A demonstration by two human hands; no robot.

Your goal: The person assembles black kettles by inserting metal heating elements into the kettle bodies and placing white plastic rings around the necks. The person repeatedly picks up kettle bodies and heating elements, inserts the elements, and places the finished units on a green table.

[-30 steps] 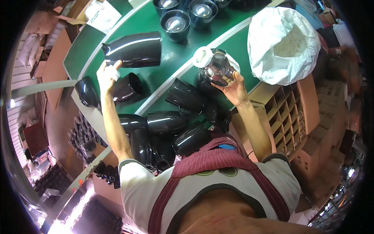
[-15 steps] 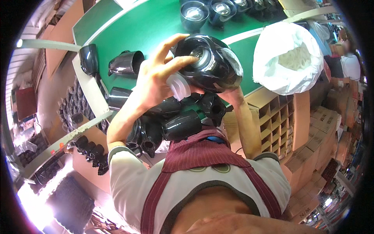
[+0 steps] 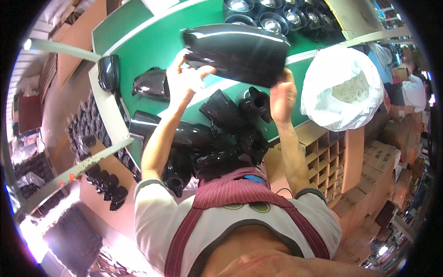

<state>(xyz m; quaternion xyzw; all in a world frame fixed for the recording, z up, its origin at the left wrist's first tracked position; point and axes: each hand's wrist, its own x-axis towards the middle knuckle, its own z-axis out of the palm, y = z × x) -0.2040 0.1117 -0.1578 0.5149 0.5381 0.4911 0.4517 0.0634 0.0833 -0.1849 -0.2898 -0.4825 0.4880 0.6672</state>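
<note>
A glossy black jug body (image 3: 237, 53) lies sideways in the air over the green table, its wide end to the right. My left hand (image 3: 184, 76) grips its narrow end, with the thumb below it. The left palm is washed out by glare, so I cannot tell whether the clear plastic ring is still in it. My right hand (image 3: 283, 94) holds the wide end from beneath, fingers partly hidden behind it. Below, between my forearms, several black jug bodies (image 3: 221, 111) lie piled at the table's near edge.
Black jugs with silvery insides (image 3: 273, 23) stand at the far side of the green table (image 3: 152, 41). A white bag (image 3: 314, 87) of pale rings sits at the right, above a divided cardboard box (image 3: 323, 159). More black jug bodies (image 3: 152, 84) lie on the left.
The jug body has turned from its opening facing me to lying sideways, and risen away from me. My left fingers have left its mouth; my right hand has come into view at the wide end.
</note>
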